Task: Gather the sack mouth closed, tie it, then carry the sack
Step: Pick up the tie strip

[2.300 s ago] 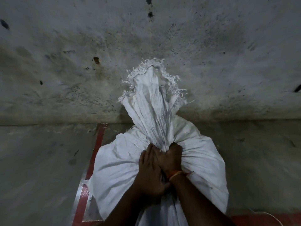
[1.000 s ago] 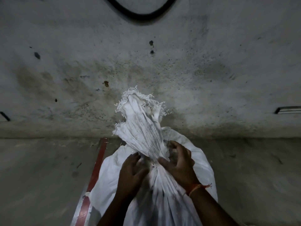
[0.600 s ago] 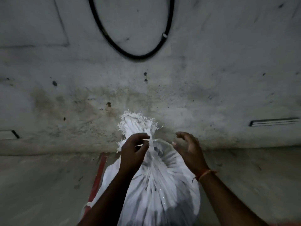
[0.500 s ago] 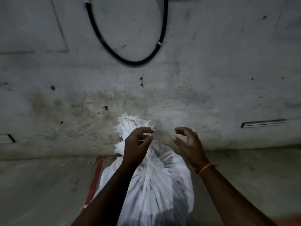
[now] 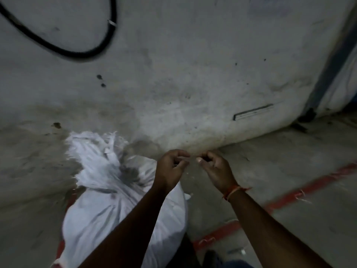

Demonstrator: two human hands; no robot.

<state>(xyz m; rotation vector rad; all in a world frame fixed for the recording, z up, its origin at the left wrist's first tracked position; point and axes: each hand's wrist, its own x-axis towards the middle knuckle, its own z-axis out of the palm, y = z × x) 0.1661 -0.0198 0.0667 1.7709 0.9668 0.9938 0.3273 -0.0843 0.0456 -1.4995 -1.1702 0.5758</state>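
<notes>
The white woven sack (image 5: 108, 209) stands full on the floor at the lower left, leaning toward the wall. Its frayed mouth (image 5: 92, 149) is bunched together and points up and left, with no hand on it. My left hand (image 5: 170, 169) hovers just right of the sack's neck, thumb and fingertips pinched together. My right hand (image 5: 216, 169), with an orange thread at the wrist, is a little further right, fingers curled and pinched too. The two hands nearly meet in the air. I cannot make out any string between them.
A stained concrete wall (image 5: 193, 74) rises right behind the sack, with a black cable (image 5: 77, 54) looping on it and a narrow slot (image 5: 253, 112). Red painted lines (image 5: 289, 198) cross the floor. A white object with a blue edge (image 5: 338, 84) leans at the right.
Both hands have left the sack's neck and moved to its right, close together. My view has swung right, so the sack now sits at the left and its mouth stays gathered.
</notes>
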